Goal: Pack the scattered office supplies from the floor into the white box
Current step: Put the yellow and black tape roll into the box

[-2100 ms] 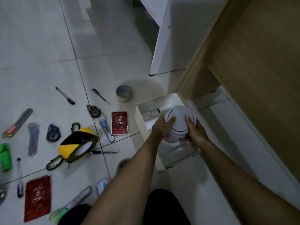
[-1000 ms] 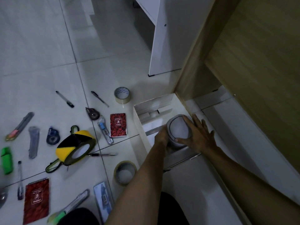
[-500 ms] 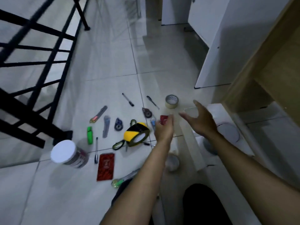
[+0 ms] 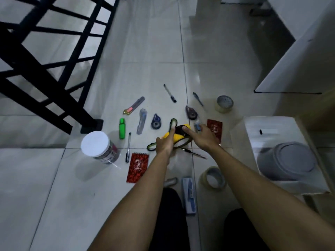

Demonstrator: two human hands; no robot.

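Note:
A yellow and black tape roll (image 4: 178, 138) lies on the floor tiles among the scattered supplies. My left hand (image 4: 165, 143) and my right hand (image 4: 203, 138) press on it from either side, fingers on its rim. The white box (image 4: 272, 130) stands open on the right, with a round white container (image 4: 287, 160) inside. Loose on the floor are two red notebooks (image 4: 138, 167) (image 4: 215, 128), a green highlighter (image 4: 122, 128), two clear tape rolls (image 4: 224, 103) (image 4: 213, 177), several pens (image 4: 170, 93), correction tapes (image 4: 156, 122) and a white-lidded jar (image 4: 97, 145).
A black metal railing (image 4: 45, 60) with its foot (image 4: 91, 126) stands at the left. A white cabinet panel (image 4: 299, 60) rises at the upper right. A blue flat case (image 4: 189, 195) lies near my knees (image 4: 168, 220).
My hands let go of the round white container, which now sits in the box. They swung left to the yellow and black tape roll, and the view turned left with them.

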